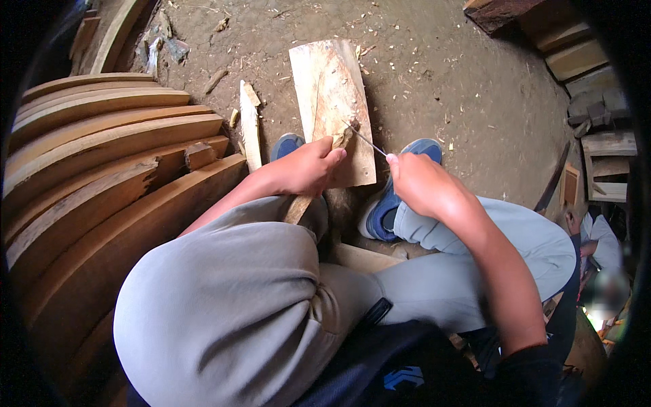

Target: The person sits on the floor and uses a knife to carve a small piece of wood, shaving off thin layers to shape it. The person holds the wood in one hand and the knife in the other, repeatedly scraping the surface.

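My left hand point(306, 168) is closed around a rough wooden stick point(297, 209); one end comes out below the fist, and the knobbly other end sticks out past the thumb. In my closed right hand point(422, 182) is a thin dark metal tool point(367, 140), its handle hidden by the fingers. The tool slants up to the left, and its tip meets or lies very close to the stick's far end. Under both lies a pale, flat wooden board point(327, 71) between my feet. Whether the tool has a cutting edge I cannot tell.
Several long planks point(115, 129) are stacked on the left. A narrow offcut point(249, 129) lies beside my left shoe point(287, 144). Wood chips dot the dirt floor point(468, 102). More timber point(576, 61) stands at the far right, and another person point(600, 237) is at the right edge.
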Tool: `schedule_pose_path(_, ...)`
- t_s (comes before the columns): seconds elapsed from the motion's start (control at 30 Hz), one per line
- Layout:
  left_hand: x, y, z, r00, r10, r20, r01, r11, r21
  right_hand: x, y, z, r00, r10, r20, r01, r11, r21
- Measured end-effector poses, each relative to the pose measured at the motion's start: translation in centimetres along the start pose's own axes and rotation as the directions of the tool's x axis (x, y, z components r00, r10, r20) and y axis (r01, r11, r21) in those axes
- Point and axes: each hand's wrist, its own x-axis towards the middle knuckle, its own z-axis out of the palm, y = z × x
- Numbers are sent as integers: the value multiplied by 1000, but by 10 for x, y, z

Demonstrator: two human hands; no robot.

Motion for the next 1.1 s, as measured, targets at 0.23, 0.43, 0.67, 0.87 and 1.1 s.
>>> schedule_pose_path(0.23,5,-1,0,1000,9,-25,-7,996,90,-9,-18,12,988,112,-108,-117,992,-44)
schedule_pose_path(0.43,-4,11,-2,1000,-19,-14,20,996,90,0,-30,50,924,185,-335,-234,966,-112)
schedule_pose_path(0.67,-4,9,-3,1000,25,19,-26,999,28,-3,-6,71,881,24,-472,-170,948,-269)
schedule_pose_path(0.87,1,-2,-6,997,66,33,-67,998,21,-24,-3,17,929,56,-365,-88,993,-73)
schedule_pose_path(1.1,-1,-1,-7,997,49,61,-49,999,1,-18,17,-12,967,-65,-246,99,987,126)
